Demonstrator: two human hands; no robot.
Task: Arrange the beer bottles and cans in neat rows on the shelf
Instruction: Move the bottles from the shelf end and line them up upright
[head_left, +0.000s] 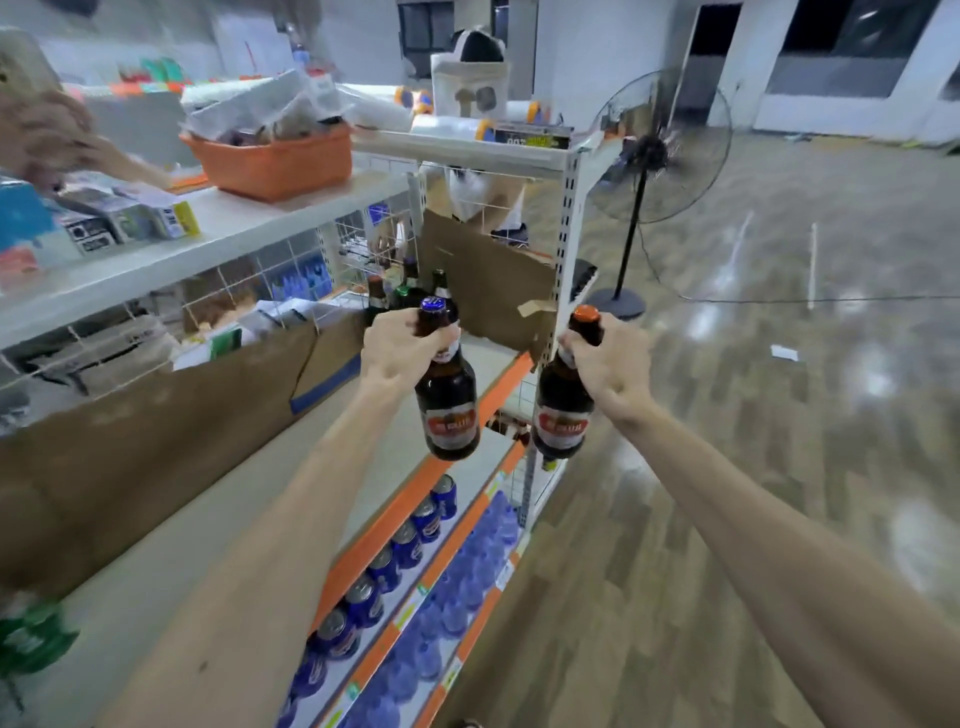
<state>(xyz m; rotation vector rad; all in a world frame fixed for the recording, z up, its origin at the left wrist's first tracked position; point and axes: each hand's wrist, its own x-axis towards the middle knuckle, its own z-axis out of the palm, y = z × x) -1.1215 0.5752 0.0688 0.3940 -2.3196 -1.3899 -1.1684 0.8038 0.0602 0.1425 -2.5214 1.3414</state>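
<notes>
My left hand (400, 345) grips the neck of a brown beer bottle with a blue cap (448, 400), held in the air over the grey shelf (218, 530) with the orange front edge. My right hand (608, 358) grips the neck of a second brown beer bottle with an orange cap (563, 410), hanging just past the shelf's right end post. Several more bottles (410, 291) stand at the far end of the shelf against a cardboard sheet. A row of blue cans (395, 556) lines the shelf below.
Brown cardboard (156, 431) backs the shelf on the left. An orange basket (275, 161) sits on the upper shelf, where another person's hand (47, 140) reaches in. Blue water bottles (457, 587) fill the lowest shelf. A standing fan (654, 150) is on the wooden floor to the right.
</notes>
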